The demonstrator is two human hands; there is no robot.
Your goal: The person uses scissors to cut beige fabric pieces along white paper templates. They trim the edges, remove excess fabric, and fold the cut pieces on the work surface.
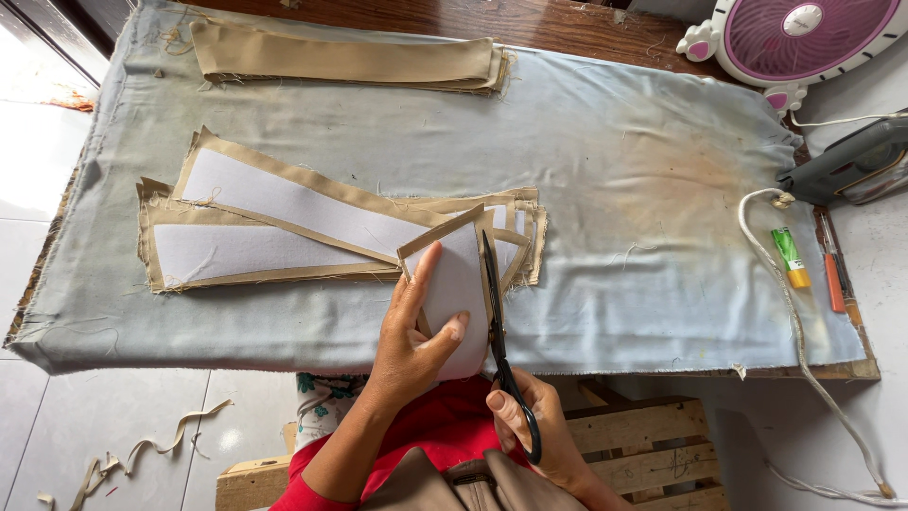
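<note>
My left hand (413,336) grips a tan fabric piece with white lining (452,274), lifting it just off the near edge of the table. Black scissors (494,312) are held in my right hand (532,421), and their blades run along the piece's right edge. Beyond it, several similar tan strips backed in white (284,222) lie overlapped on the pale grey cloth (615,189) that covers the table.
A folded stack of tan strips (350,59) lies at the far edge. A pink fan (804,33) stands at the top right, an iron (846,161) with its cord (794,312) at the right, beside small tools (790,257). Fabric trimmings (142,449) litter the tiled floor.
</note>
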